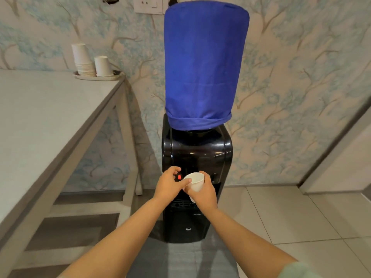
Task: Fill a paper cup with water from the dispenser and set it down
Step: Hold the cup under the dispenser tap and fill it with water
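A black water dispenser (197, 151) stands against the wall, its bottle under a blue cloth cover (204, 65). My right hand (204, 194) grips a white paper cup (196, 182) in front of the taps, mouth tilted toward me. The cup looks empty. My left hand (169, 183) is by the red tap (179, 176), fingers curled near the tap and thumb touching the cup's rim. The drip tray (182, 203) shows below the hands.
A grey table (50, 121) runs along the left. At its far corner a plate (96, 77) carries a stack of white paper cups (83, 60) and one upturned cup (102, 66). Tiled floor (281, 213) lies to the right, with a door frame (333, 147).
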